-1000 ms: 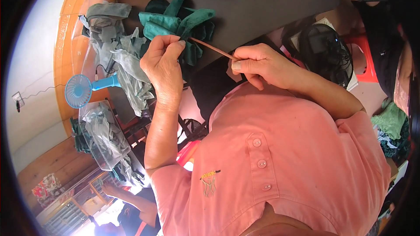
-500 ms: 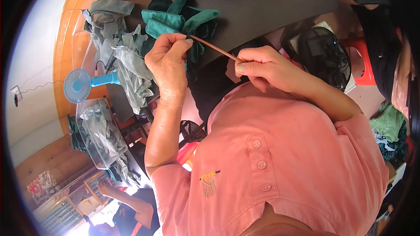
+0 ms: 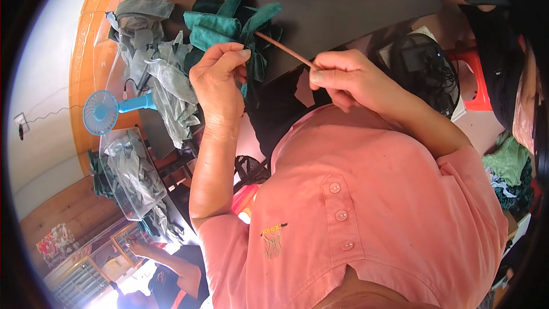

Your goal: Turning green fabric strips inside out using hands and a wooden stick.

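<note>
Thumb and fingers of my left hand (image 3: 220, 80) pinch the near edge of a dark green velvety cloth piece (image 3: 258, 28). More folded green velvety pieces (image 3: 211, 30) lie just beyond that hand on the dark table. A thin brownish stick (image 3: 286, 50) is gripped in my right hand (image 3: 351, 77), its far end pointing up and left. That end rests against or just in front of the green cloth; whether it touches cannot be told. My left fingertips are partly hidden by the cloth.
Grey-green cloth pieces (image 3: 171, 83) drape over the table's left side, beside a small blue fan (image 3: 102, 113). A clear plastic bin (image 3: 134, 194) holds more cloth. Right of my arm are a black mesh object (image 3: 420, 74) and a red stool (image 3: 476, 83). Another person's arm (image 3: 166, 260) shows lower left.
The stick's far end has moved away from my left fingertips, up along the green cloth. My right hand has risen slightly. My left hand has stayed nearly in place.
</note>
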`<state>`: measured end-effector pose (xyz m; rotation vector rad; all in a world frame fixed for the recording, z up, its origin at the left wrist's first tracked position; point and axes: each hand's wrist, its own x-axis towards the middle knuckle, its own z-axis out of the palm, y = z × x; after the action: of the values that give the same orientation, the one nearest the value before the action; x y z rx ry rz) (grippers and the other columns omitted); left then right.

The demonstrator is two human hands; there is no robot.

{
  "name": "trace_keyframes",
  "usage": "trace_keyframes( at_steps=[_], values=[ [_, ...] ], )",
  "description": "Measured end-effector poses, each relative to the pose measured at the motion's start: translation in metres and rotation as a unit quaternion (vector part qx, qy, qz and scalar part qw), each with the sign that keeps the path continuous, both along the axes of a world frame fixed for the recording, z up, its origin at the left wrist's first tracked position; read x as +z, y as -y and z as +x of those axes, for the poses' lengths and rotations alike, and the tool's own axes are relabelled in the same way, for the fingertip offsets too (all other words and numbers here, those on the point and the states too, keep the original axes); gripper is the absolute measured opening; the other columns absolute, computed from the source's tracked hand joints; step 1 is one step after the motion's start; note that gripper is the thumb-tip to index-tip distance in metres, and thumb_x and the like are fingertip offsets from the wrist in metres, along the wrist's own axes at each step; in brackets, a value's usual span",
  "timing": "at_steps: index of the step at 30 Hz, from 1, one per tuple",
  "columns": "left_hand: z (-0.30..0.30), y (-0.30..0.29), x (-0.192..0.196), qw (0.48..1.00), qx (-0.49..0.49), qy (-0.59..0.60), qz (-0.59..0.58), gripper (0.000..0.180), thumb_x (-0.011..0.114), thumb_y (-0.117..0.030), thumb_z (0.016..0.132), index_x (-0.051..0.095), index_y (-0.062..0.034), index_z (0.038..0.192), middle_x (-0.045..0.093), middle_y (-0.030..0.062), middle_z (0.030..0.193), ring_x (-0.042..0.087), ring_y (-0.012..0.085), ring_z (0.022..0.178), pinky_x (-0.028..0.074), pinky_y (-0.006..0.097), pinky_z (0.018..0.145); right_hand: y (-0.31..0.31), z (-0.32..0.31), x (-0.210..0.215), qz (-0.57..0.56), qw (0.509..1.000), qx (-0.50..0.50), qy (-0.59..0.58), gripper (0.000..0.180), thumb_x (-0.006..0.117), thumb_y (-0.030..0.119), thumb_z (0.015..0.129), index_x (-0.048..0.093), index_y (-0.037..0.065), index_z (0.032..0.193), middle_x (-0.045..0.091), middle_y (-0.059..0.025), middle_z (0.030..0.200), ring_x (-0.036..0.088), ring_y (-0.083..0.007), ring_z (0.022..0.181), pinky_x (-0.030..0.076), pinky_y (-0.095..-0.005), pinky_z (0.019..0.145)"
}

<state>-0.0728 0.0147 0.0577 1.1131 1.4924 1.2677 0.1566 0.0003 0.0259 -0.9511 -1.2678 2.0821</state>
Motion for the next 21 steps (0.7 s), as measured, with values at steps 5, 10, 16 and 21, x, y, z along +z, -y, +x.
trace_keyframes(
  at_steps=[5, 10, 16, 21],
  values=[
    [-0.0034, 0.0002, -0.0002, 1.0, -0.013, 0.016, -0.005, 0.01, 0.064, -0.003, 0.077, 0.068, 0.0037, 0.083, 0.058, 0.0031, 0.067, 0.051, 0.0105, 0.057, 0.039, 0.022, 0.053, 0.0069, 0.0043, 0.002, 0.037, 0.999, 0.039, 0.009, 0.025, 0.056, 0.025, 0.094, 0.058, 0.003, 0.085, 0.046, 0.0028, 0.055, 0.036, -0.0032, 0.045, 0.025, -0.0222, 0.046],
    [0.0017, 0.002, 0.0, 1.0, -0.012, -0.019, -0.008, 0.01, 0.062, -0.003, 0.08, 0.068, 0.0033, 0.085, 0.058, 0.0028, 0.067, 0.051, 0.0099, 0.057, 0.039, 0.022, 0.054, 0.0058, 0.0004, 0.0014, 0.035, 0.998, 0.05, 0.002, 0.025, 0.057, 0.026, 0.094, 0.058, 0.003, 0.084, 0.047, 0.0029, 0.055, 0.037, -0.0031, 0.044, 0.025, -0.0223, 0.045],
    [-0.0006, 0.0039, -0.0024, 0.999, -0.022, -0.029, -0.001, 0.011, 0.06, -0.003, 0.082, 0.068, 0.0036, 0.085, 0.058, 0.0025, 0.066, 0.051, 0.0093, 0.057, 0.04, 0.021, 0.054, 0.0065, 0.0001, 0.0005, 0.049, 0.997, 0.053, 0.029, 0.025, 0.056, 0.026, 0.094, 0.058, 0.004, 0.084, 0.045, 0.0033, 0.053, 0.037, -0.0027, 0.044, 0.025, -0.0223, 0.045],
    [-0.003, 0.0039, -0.0026, 1.0, -0.021, -0.009, -0.011, 0.011, 0.06, -0.003, 0.082, 0.067, 0.0038, 0.088, 0.058, 0.0034, 0.069, 0.052, 0.0096, 0.058, 0.041, 0.022, 0.054, 0.0075, 0.0002, -0.0031, 0.051, 0.996, 0.061, 0.03, 0.025, 0.056, 0.025, 0.094, 0.056, 0.004, 0.082, 0.045, 0.0029, 0.052, 0.037, -0.003, 0.042, 0.024, -0.0225, 0.044]
  ],
)
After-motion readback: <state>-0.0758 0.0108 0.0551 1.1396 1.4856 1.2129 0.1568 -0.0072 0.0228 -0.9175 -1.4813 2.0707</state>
